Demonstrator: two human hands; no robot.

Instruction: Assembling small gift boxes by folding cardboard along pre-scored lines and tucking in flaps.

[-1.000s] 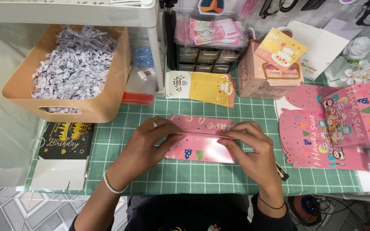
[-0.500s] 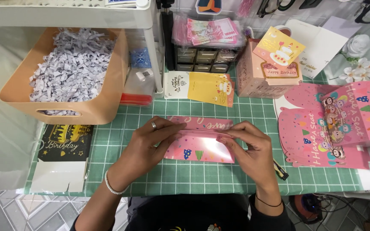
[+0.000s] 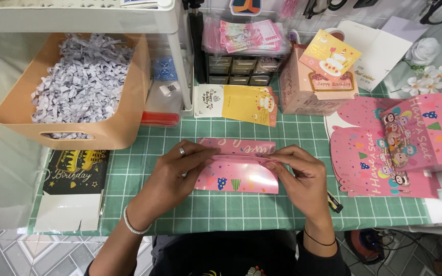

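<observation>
A pink patterned cardboard box blank (image 3: pixel 237 174) lies folded on the green cutting mat (image 3: pixel 241 212) in front of me. My left hand (image 3: pixel 172 174), with a ring and a white bracelet, pinches its left end along the fold. My right hand (image 3: pixel 303 179) grips the right end, fingers pressed on the top flap. Both hands hold the blank flat against the mat.
A tan bin of shredded grey paper (image 3: pixel 78 92) sits at far left, a black greeting card (image 3: pixel 75 171) below it. Yellow and white cards (image 3: pixel 236 102), small drawers (image 3: pixel 241 69), a pink box (image 3: pixel 315 82) and a stack of pink box blanks (image 3: pixel 395 148) surround the mat.
My hands have shifted slightly along the fold of the pink blank; it stays in the same place on the mat.
</observation>
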